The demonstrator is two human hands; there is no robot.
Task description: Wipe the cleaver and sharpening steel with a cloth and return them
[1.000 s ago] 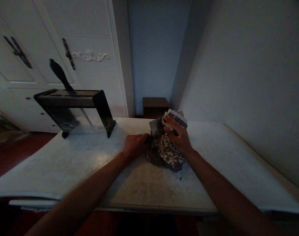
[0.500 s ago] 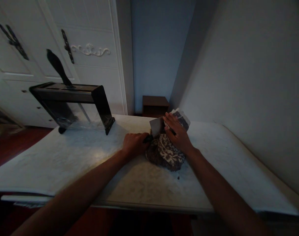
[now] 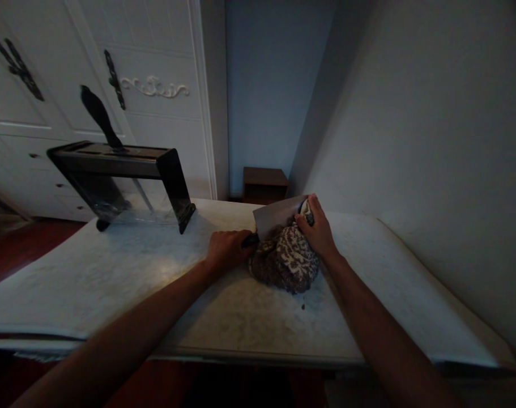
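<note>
My left hand [image 3: 227, 249] is wrapped round the black handle of a cleaver [image 3: 277, 218]. Its broad grey blade stands up and points to the right, towards my right hand [image 3: 319, 229]. The fingers of that hand are closed round a pale, dark-patterned cloth [image 3: 306, 211] at the far end of the blade; most of the cloth is hidden by the hand. Just below the blade, a brown-and-white mottled bundle [image 3: 298, 258] rests on the table, looking like bunched fabric. A small dark crumb [image 3: 303, 306] lies in front of it.
A black knife block [image 3: 113, 161] with clear lower panels stands on the left of the white marbled table [image 3: 224, 326], one dark-handled tool upright in it. Behind are a white cabinet [image 3: 164, 136] and a small brown box-like unit [image 3: 265, 178]. A pale wall [image 3: 431, 124] borders the right side.
My right hand has moved right and slightly down along the blade with the cloth, now near its far end. More of the blade shows. My left hand has shifted slightly left.
</note>
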